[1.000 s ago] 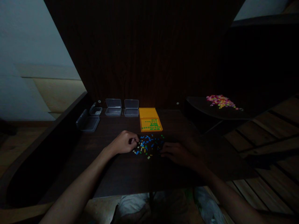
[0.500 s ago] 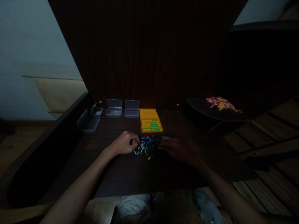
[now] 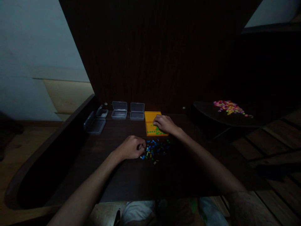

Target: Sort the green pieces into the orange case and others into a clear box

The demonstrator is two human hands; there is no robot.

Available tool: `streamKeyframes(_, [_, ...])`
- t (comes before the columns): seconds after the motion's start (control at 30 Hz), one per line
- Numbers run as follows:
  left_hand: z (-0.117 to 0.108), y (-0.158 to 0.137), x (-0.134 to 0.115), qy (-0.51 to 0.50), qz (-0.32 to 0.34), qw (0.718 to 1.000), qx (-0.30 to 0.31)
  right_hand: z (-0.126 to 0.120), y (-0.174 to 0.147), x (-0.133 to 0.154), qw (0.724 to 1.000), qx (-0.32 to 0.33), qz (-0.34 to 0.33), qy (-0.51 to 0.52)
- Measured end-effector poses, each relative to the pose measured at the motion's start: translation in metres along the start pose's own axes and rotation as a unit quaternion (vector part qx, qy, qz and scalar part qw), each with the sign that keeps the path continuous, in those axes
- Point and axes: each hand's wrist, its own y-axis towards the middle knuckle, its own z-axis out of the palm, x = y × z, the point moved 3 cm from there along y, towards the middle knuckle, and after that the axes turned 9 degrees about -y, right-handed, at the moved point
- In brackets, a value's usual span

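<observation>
The right hand (image 3: 166,123), center of the frame, covers the right part of the open yellow box (image 3: 150,116) and some of its contents. Its fingers are bent and close together; whether they pinch a piece cannot be told. The left hand (image 3: 133,147) is curled beside the left edge of the loose small pieces (image 3: 154,147), lower center; its grip is also indeterminable. Shadow obscures the right portion of these blue, green, yellow and pale pieces on the table (image 3: 131,183). The lower frame edge cuts off both forearms.

The yellow box holds green pieces (image 3: 156,133) in rows. To its left stand two open clear cases (image 3: 119,115). Farther left are a larger clear case (image 3: 97,126) and a smaller one (image 3: 102,114), lids raised; a pale patch in the smaller is unidentifiable.
</observation>
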Motion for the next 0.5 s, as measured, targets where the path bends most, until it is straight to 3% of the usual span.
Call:
streamKeyframes(0.3, [0.001, 0.000, -0.003, 0.014, 0.014, 1.000, 0.022, 0.002, 0.009, 0.012, 0.995, 0.062, -0.006, -0.083])
streamKeyframes(0.5, [0.002, 0.000, -0.004, 0.026, 0.008, 0.999, 0.030, 0.007, 0.010, 0.012, 0.994, 0.059, -0.002, -0.090])
